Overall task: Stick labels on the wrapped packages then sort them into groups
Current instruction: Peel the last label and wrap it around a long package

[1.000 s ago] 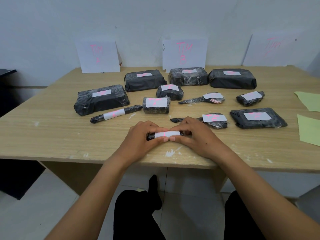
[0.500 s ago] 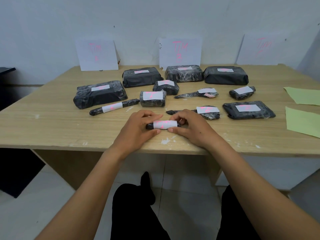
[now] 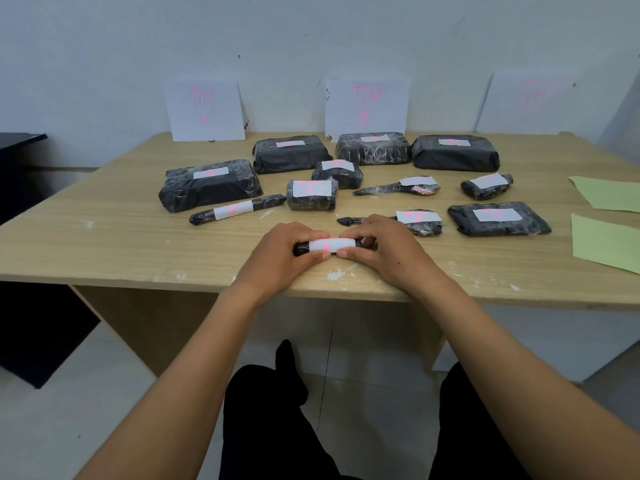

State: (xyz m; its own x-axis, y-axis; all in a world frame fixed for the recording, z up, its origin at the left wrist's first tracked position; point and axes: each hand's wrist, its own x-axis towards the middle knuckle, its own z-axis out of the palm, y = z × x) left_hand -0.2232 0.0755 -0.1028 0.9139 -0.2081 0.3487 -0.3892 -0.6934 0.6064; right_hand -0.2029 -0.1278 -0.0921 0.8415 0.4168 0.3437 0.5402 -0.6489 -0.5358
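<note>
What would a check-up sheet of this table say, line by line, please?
Surface: wooden table, with white flecks near its front edge.
Job's things: small package with a white label wrapped round it, near the front edge; other black packages behind it, each labelled; three white signs with pink writing lean on the wall.
Clutter: two green paper sheets at the right.
Grippers: left hand and right hand both pinch the small package.
Cables: nothing seen.
Surroundings: white wall, dark furniture at the left, pale floor.
</note>
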